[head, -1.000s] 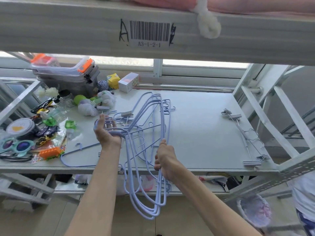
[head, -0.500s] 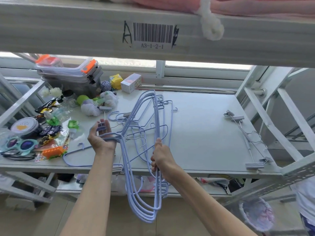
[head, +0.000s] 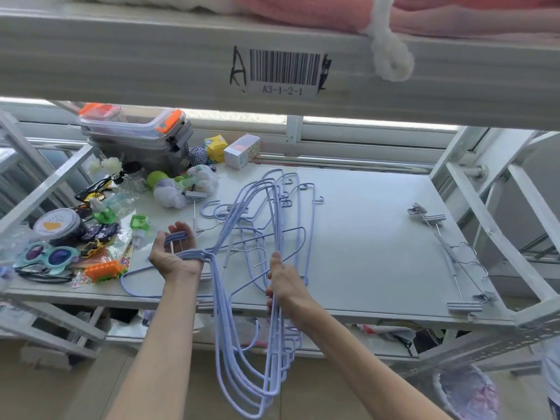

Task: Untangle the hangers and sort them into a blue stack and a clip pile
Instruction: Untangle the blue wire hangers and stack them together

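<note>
Blue hangers (head: 221,313) | long axis upright, between hands | left hand (head: 175,257) fingers curled round ends | right hand (head: 286,286) gripping bars

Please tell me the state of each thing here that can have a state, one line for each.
blue hangers: tangled, held up, hanging past the shelf edge
left hand: palm up, fingers curled round the blue hangers
right hand: grips the blue hangers
clip hangers: lying flat on the shelf, right side, untouched
storage box: lid shut
</note>
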Demonstrator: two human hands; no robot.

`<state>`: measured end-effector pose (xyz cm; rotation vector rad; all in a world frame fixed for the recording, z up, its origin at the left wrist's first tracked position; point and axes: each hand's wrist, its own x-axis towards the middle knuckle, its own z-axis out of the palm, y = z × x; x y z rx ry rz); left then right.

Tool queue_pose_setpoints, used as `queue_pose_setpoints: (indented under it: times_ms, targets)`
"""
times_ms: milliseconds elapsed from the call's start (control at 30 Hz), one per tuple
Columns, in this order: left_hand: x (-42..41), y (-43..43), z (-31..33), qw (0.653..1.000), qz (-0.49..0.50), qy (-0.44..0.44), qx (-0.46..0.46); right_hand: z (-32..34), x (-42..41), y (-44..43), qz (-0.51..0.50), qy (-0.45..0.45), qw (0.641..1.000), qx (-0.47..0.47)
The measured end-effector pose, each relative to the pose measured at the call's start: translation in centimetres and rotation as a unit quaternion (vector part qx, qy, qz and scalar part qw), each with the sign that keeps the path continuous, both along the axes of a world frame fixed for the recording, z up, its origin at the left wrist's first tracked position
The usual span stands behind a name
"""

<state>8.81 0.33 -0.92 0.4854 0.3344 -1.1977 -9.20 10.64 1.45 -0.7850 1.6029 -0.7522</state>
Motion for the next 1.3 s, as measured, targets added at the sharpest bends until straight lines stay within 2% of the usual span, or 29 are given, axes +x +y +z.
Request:
queue_pose_setpoints:
  times_ms: [300,400,533,767,900,967,1100,1300]
  targets:
    - [1.5,0.4,-0.1,0.994,0.019,-0.100,0.035,-0.7,0.3,-0.5,0.085,0.119,0.988,-0.046]
    - [2.3,0.6,-0.2,0.993,0.031,-0.109,0.028,-0.8,0.7,-0.7,0.115,0.185,0.974,-0.068]
    - [3.4,0.8,0.2,0.992,0.055,-0.108,0.022,-1.0,1.5,-1.0,0.149,0.198,0.966,-0.071]
    - [6.0,1.3,1.4,0.984,0.104,-0.117,0.083,-0.7,3.2,-2.0,0.182,0.078,0.980,-0.016]
    - [8.2,1.5,1.2,0.985,0.118,-0.103,0.076,-1.7,3.6,-3.2,0.129,0.018,0.991,0.019]
    - [9.2,1.8,1.3,0.984,0.126,-0.101,0.069,-3.1,3.7,-3.8,0.111,0.050,0.992,0.019]
    - [10.9,2.2,1.5,0.981,0.144,-0.104,0.081,-4.6,4.1,-4.1,0.159,0.251,0.954,-0.026]
    - [12.1,2.7,1.7,0.979,0.160,-0.086,0.096,-4.7,5.2,-3.8,0.136,0.304,0.941,-0.057]
